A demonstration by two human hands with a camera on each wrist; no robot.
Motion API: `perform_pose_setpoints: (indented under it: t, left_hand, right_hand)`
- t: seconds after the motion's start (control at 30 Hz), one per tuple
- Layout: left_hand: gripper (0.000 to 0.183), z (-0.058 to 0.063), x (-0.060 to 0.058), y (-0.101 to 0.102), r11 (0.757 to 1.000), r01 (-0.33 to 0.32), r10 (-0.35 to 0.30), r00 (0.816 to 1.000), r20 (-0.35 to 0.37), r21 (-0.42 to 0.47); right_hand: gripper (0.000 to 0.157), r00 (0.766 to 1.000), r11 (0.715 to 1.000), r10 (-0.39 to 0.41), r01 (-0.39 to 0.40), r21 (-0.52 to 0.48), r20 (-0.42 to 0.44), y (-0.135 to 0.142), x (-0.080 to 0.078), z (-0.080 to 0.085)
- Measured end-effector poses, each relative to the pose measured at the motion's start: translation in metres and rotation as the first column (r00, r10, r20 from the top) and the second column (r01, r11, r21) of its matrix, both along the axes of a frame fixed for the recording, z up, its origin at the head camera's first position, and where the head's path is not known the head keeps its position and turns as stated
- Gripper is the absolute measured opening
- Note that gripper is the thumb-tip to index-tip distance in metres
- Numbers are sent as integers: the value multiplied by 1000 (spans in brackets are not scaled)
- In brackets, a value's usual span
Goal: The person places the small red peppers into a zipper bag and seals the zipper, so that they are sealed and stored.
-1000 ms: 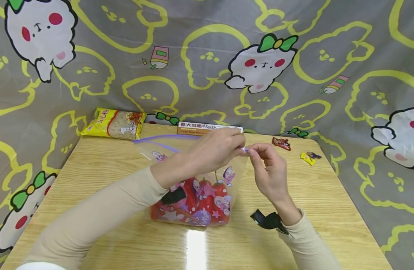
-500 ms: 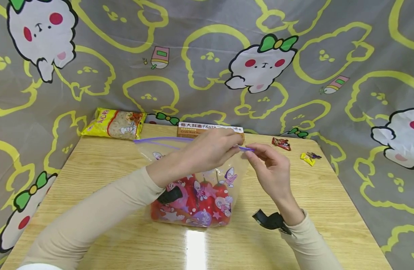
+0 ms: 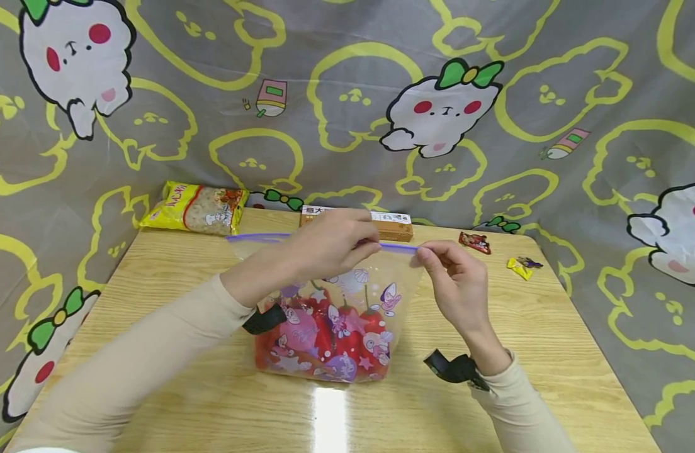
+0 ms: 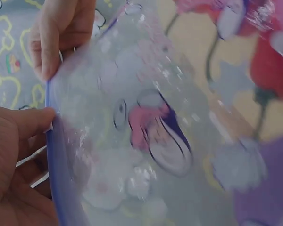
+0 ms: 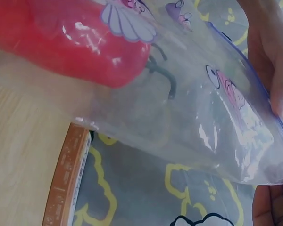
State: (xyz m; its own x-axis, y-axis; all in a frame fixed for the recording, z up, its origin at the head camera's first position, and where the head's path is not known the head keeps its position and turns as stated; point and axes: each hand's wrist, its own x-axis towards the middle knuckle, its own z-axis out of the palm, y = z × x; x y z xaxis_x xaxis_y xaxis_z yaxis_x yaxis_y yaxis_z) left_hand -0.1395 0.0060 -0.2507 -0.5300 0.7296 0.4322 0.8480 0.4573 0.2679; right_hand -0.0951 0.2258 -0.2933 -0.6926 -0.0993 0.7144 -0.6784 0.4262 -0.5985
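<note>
A clear zip bag with pink cartoon prints stands upright, a purple zip strip along its top. Inside, red peppers with green stems fill the lower part. My left hand pinches the strip near mid-bag, its thumb and forefinger on a small pale zip slider. At the right top corner, my right hand pinches the strip's end. A closed stretch of strip runs between both hands, while left of my left hand the two edges stand slightly apart. My left forearm hides part of the bag.
Behind the bag lies an orange-brown pasta box. A yellow pasta packet rests at the back left of the wooden table. Small red and yellow wrapped snacks lie at the back right, before a patterned cloth.
My left hand has slid left along the zip strip, away from my right hand, baring a longer stretch of purple strip between them. My right hand stays at the corner.
</note>
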Motion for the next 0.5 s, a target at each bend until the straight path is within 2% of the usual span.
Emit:
perform_pose_setpoints:
  t: [0.2,0.5]
  left_hand:
    - [15,-4,-4,-28,1000,-14,14,999,39,15]
    - [12,-5,-3,-67,998,-68,67,997,30,12]
  right_hand:
    - [8,999,999,-43,42,19,25,8,-7,-9]
    - [6,997,998,-63,63,2,47,13,-9,-10]
